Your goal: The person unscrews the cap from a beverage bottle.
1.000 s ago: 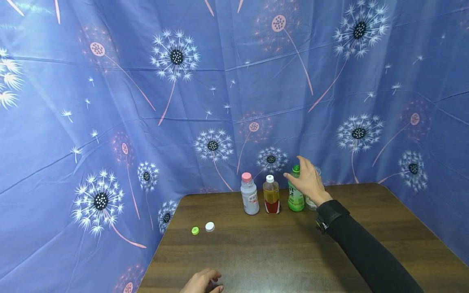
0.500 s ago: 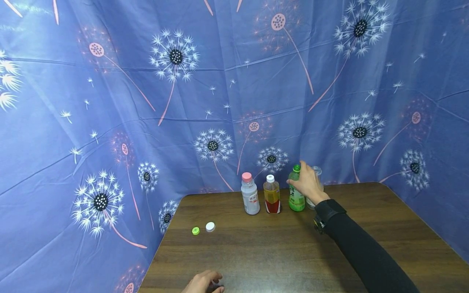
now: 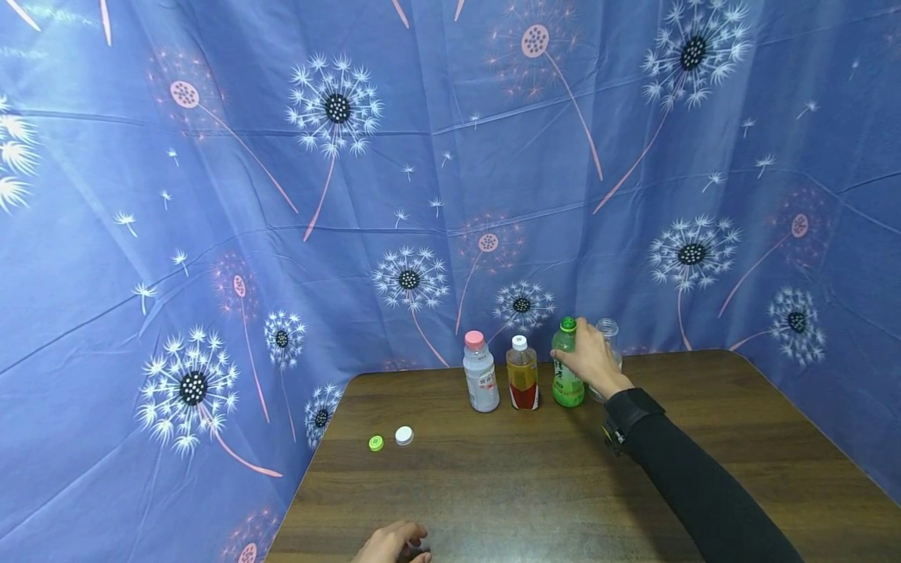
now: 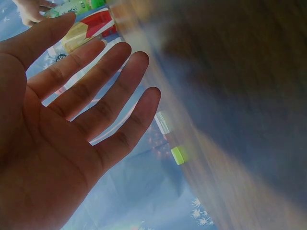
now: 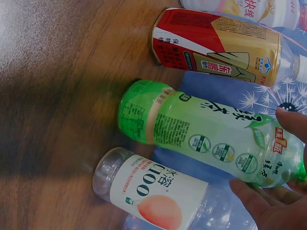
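My right hand (image 3: pixel 594 360) grips the upper part of a green tea bottle (image 3: pixel 567 383), thumb on one side and fingers on the other. In the right wrist view the bottle's label (image 5: pixel 201 129) faces the camera, and the hand (image 5: pixel 273 206) holds it below the neck. Right beside it stands a clear bottle (image 5: pixel 153 191) with a white label, partly behind the hand in the head view. My left hand (image 3: pixel 390 542) is near the table's front edge, its fingers spread and relaxed; in the left wrist view the palm (image 4: pixel 57 139) holds nothing.
A gold-and-red drink bottle (image 3: pixel 522 379) with a white cap and a pale bottle (image 3: pixel 481 383) with a pink cap stand left of the green one. A green cap (image 3: pixel 376 443) and a white cap (image 3: pixel 403 435) lie on the wooden table (image 3: pixel 493 485). Behind hangs a blue dandelion cloth (image 3: pixel 338 297).
My right hand has lowered onto the green bottle and closed around its upper part. The bottle has shifted slightly to the left. My left hand has barely moved.
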Available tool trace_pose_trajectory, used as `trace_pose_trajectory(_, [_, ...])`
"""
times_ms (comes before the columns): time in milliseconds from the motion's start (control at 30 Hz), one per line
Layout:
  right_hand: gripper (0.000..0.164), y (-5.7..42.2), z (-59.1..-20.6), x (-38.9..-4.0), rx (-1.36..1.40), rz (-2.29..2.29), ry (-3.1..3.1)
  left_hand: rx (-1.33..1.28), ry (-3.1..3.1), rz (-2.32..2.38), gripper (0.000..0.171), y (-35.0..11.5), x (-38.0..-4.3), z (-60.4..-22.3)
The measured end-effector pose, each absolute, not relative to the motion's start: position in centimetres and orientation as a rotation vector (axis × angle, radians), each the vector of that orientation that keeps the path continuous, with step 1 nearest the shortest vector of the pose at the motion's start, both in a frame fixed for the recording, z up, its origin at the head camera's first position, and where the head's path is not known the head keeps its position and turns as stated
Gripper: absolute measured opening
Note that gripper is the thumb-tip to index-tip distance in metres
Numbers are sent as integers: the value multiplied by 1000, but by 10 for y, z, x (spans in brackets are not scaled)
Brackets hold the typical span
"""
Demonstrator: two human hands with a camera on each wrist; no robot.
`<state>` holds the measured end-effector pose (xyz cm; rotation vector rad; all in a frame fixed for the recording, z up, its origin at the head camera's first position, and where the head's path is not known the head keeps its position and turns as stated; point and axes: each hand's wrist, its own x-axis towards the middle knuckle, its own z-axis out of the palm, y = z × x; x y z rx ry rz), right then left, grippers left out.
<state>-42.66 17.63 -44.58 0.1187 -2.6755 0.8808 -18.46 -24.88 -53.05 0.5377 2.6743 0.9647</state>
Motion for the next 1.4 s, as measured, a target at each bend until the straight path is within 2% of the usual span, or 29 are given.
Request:
trace_pose_trajectory(400, [87,172,-445,-416,192,842,-2663,606,2750,936,25,-251,-180,-533])
trace_pose_trajectory(733, [87,180,-435,-393,217,879,-2616,595,2749,923,26,-248,-184,-538])
trace_pose_trajectory(1400, [68,160,-403,-308,465,973,-2487,617,2792,859,28,-249,-193,-541])
